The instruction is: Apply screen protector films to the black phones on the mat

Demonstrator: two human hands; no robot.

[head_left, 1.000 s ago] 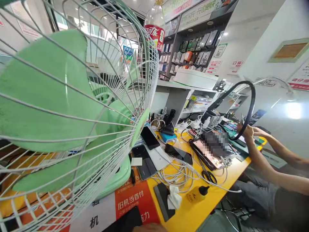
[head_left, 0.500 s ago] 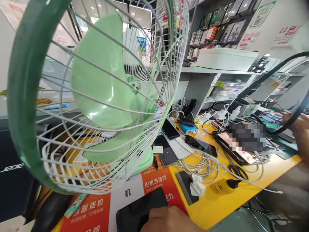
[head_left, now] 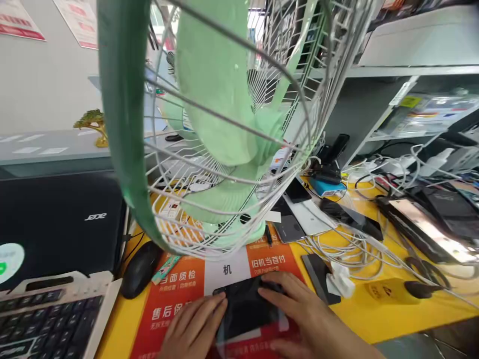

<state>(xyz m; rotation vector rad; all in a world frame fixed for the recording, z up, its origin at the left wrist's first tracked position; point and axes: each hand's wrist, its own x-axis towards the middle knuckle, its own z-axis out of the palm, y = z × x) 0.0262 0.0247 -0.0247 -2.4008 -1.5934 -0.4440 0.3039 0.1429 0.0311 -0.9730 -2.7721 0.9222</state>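
Observation:
A black smartphone (head_left: 247, 306) lies sideways, dark face up, low over a red and white printed mat (head_left: 175, 289). My left hand (head_left: 194, 324) is at its left end, fingers together and the tips against the edge. From the right, my right hand (head_left: 299, 309) reaches over the phone's upper right corner with bent fingers; its lower part is smeared by motion. The undersides of both grips are hidden. Close above stands a green desk fan (head_left: 224, 199) with a white wire cage, which fills the upper middle of the view.
On the left are a black laptop (head_left: 56, 214), a keyboard (head_left: 48, 319) and a black mouse (head_left: 141, 269). At right lie coiled white cables (head_left: 348, 254), crumpled tissue (head_left: 340, 281), a yellow bottle (head_left: 389, 290), scissors (head_left: 426, 271) and several phones. Shelves (head_left: 419, 72) rise behind.
The view has swung left and down, bringing the laptop and keyboard in. Two hands are now at the phone, where one showed before. The hand at the far right is out of view.

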